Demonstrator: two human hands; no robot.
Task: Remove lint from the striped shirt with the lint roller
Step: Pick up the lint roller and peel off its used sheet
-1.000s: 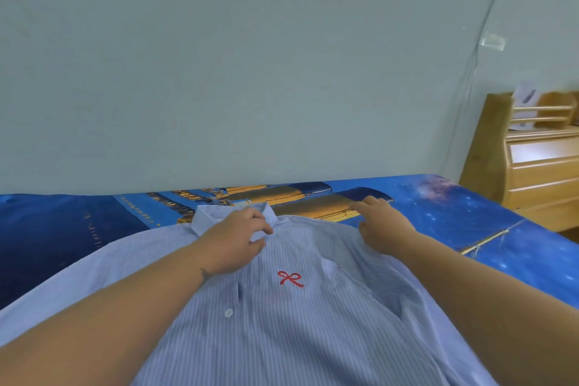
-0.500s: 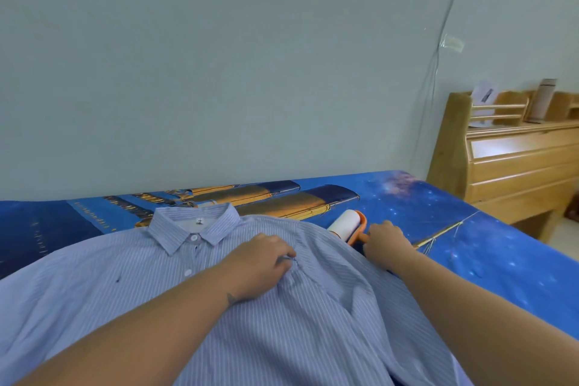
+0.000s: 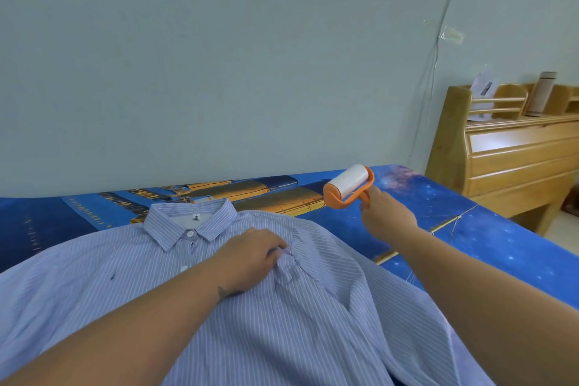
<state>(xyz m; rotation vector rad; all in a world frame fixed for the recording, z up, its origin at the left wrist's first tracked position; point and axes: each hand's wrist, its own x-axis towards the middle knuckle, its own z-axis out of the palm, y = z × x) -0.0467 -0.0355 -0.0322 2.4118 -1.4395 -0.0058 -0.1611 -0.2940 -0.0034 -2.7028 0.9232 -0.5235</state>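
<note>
While the left hand (image 3: 250,252) pins the blue-and-white striped cotton shirt (image 3: 313,316) flat on the bed, fingers curled pinching fabric, the right hand (image 3: 383,213) closes around the orange-framed white lint roller (image 3: 349,186), held above the bed, just right of the shirt's shoulder, drum axis slanting up-right.

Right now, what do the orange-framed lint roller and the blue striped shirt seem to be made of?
The orange-framed lint roller: apparently smooth moulded plastic, with a matte white roll, probably sticky paper. The blue striped shirt: thin woven cloth, perhaps cotton; it puckers under the left hand.
</note>
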